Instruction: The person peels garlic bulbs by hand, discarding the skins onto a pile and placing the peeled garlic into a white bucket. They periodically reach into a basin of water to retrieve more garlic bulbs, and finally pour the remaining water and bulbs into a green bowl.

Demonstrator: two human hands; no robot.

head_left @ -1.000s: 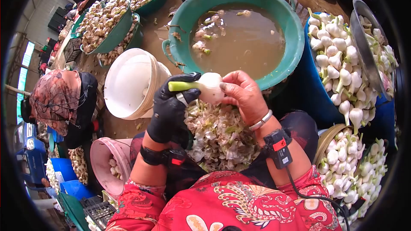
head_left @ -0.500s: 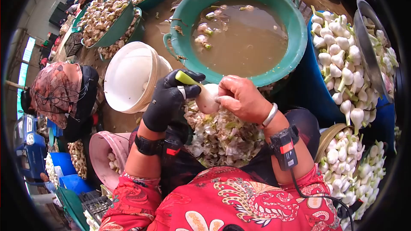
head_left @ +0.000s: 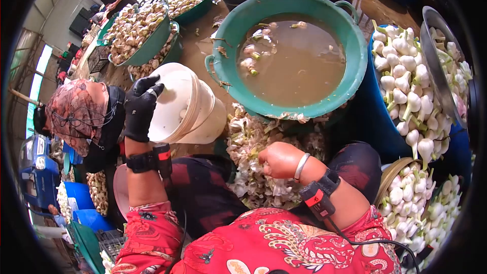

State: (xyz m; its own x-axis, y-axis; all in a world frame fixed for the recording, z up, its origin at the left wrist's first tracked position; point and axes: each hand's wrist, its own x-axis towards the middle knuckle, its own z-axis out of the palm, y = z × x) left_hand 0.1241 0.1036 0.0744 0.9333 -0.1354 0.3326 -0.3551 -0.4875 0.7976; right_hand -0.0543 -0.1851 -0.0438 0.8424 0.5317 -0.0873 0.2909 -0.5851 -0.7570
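My left hand (head_left: 140, 106), in a black glove, reaches over the left rim of a white bucket (head_left: 203, 122). Its fingers stretch toward the bucket's mouth with no bulb in them. Inside the bucket, a blurred pale garlic bulb (head_left: 168, 95) shows near those fingers. My right hand (head_left: 284, 160) is bare, with a bangle at the wrist. Its fingers are curled closed above a heap of garlic skins (head_left: 258, 185) between my knees; whatever they hold is hidden.
A green tub (head_left: 361, 50) of murky water with a few garlic bulbs stands ahead. Peeled garlic (head_left: 406, 71) fills a blue barrel at right. Unpeeled garlic (head_left: 134, 30) heaps in tubs at far left. A person in a patterned head covering (head_left: 76, 114) sits close at left.
My left hand has swung left from the middle to the bucket, and the garlic bulb has left its grip. My right hand has dropped toward the skins and curled closed.
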